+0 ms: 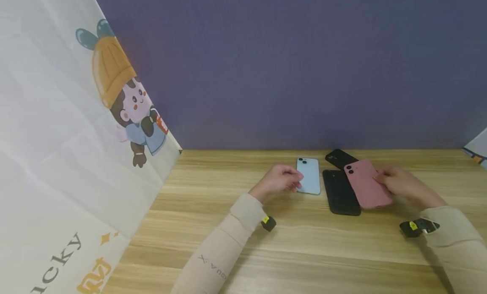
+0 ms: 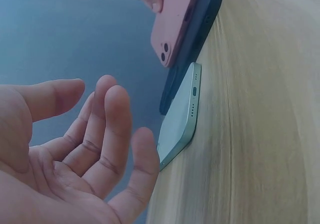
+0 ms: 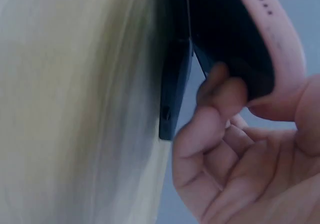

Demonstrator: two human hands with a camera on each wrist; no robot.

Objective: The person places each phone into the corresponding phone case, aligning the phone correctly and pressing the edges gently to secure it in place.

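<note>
My right hand (image 1: pixel 399 182) pinches a pink phone (image 1: pixel 366 184) by its right side, thumb on the back. The phone tilts over a larger black phone (image 1: pixel 340 197), overlapping its right side; its dark underside shows in the right wrist view. Behind them a second black phone (image 1: pixel 338 157) lies partly covered by the pink one. My left hand (image 1: pixel 279 180) hovers at the left edge of a pale blue phone (image 1: pixel 311 178), which lies back up on the table. In the left wrist view its fingers (image 2: pixel 117 114) are loosely bent, thumb apart, holding nothing.
The wood-grain table (image 1: pixel 213 184) meets a dark blue panel (image 1: pixel 304 74) at the back. A white printed sheet (image 1: pixel 57 137) with a cartoon figure runs along the left side. Each wrist wears a small black device (image 1: pixel 269 223) on a strap.
</note>
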